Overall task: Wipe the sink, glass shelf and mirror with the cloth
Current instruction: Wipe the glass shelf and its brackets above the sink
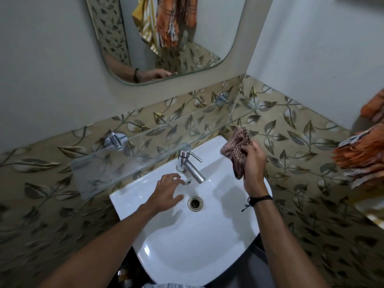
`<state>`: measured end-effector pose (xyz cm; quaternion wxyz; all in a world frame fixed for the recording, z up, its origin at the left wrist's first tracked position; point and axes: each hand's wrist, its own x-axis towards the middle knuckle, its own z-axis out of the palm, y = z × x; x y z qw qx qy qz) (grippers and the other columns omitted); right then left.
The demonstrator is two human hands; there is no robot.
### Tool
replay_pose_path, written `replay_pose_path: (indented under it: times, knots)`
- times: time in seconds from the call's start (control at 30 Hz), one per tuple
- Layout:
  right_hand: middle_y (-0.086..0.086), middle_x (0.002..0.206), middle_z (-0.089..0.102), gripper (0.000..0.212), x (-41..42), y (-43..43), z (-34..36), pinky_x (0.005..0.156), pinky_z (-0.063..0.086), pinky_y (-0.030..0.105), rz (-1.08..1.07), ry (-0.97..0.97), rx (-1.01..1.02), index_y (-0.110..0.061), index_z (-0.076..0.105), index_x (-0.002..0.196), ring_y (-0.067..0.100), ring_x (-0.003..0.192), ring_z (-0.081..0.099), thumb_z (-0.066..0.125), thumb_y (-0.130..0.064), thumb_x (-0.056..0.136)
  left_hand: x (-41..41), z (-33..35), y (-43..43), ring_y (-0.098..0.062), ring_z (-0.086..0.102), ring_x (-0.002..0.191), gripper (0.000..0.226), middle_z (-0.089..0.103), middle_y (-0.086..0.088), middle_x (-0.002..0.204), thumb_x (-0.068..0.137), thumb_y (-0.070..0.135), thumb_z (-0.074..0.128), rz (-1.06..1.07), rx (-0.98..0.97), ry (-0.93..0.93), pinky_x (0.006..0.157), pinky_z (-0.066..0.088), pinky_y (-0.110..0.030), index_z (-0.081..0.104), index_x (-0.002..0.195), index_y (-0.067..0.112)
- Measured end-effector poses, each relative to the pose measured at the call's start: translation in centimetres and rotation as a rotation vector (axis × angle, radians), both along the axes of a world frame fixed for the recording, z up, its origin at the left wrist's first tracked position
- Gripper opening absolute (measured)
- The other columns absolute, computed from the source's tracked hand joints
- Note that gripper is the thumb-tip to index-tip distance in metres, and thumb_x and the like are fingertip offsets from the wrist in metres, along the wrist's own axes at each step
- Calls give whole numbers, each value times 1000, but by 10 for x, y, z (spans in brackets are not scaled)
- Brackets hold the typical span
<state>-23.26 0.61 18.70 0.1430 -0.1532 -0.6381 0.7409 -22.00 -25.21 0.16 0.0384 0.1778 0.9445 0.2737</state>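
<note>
A white sink [199, 242] fills the middle, with a chrome tap [188, 163] at its back and a drain [195, 203] in the bowl. My right hand [254, 163] grips a brown checked cloth [236, 148] above the sink's back right corner, near the right end of the glass shelf [128, 148]. My left hand [168, 189] hovers with fingers spread over the bowl, just left of the tap spout. The mirror [166, 38] hangs on the wall above the shelf.
Two chrome brackets [115, 140] [222, 98] hold the shelf against leaf-patterned tiles [301, 129]. An orange fringed fabric [361, 150] hangs at the right edge. The wall corner stands close behind the sink's right side.
</note>
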Motion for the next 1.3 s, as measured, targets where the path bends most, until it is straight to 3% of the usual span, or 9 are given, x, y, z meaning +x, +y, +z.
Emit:
replay_pose_path:
  times: [0.07,0.2,0.4,0.63,0.73,0.83,0.93,1.17,1.3]
  knots:
    - [0,110,72,33,-17,0,14,87,56,27,16,88,232,-13,69,121,12,100,67,51,-7,95,6,7,12,-20,27,137,39,43,4,145,91,37,67,-24,8,47,107,30,-41,59,128,29]
    - [2,139,59,43,-55,-4,35,108,35,10,151,269,733,-13,59,139,9,126,52,48,-6,97,11,23,30,-21,33,133,29,51,3,141,91,32,65,-59,36,163,105,37,-44,64,119,25]
    - [0,140,59,40,-97,-16,28,113,34,47,430,247,1341,-23,60,136,19,129,50,45,-27,100,18,74,47,-26,55,109,15,64,-3,117,88,15,66,-68,135,475,89,50,-42,69,102,16]
    - [-1,146,56,57,-88,-21,30,115,35,40,534,235,1285,-22,60,139,13,130,50,25,-42,97,39,184,50,-22,58,103,15,65,-4,112,91,19,70,52,162,736,86,47,-34,70,105,13]
    - [3,143,58,52,-90,-22,36,110,41,39,549,197,1190,-17,58,141,2,113,55,25,-31,102,29,225,28,-20,51,113,30,59,1,124,97,39,60,125,26,553,94,45,-38,62,122,21]
    - [6,144,57,58,-96,-29,46,102,42,34,478,109,1169,-16,58,140,18,119,57,24,-35,98,10,238,-3,-17,37,134,52,45,2,147,98,56,51,183,-128,319,111,34,-40,47,142,27]
    - [7,142,59,64,-88,-49,49,93,46,33,495,73,1173,-20,57,141,17,107,58,21,-44,93,-9,235,-20,-19,30,142,69,34,-1,158,94,65,49,172,-229,194,117,30,-45,38,151,28]
    - [-6,157,41,46,-76,-61,46,118,28,40,739,177,1230,-29,47,149,14,142,40,32,-30,105,-29,229,-18,-16,34,137,88,31,1,159,85,81,32,92,-278,164,114,34,-42,32,155,26]
    - [-5,161,33,68,-109,-34,52,123,18,52,671,42,1306,-36,40,152,20,149,29,21,-58,91,-39,236,-19,-17,34,138,81,36,0,156,91,77,36,89,-265,252,113,34,-41,38,153,25]
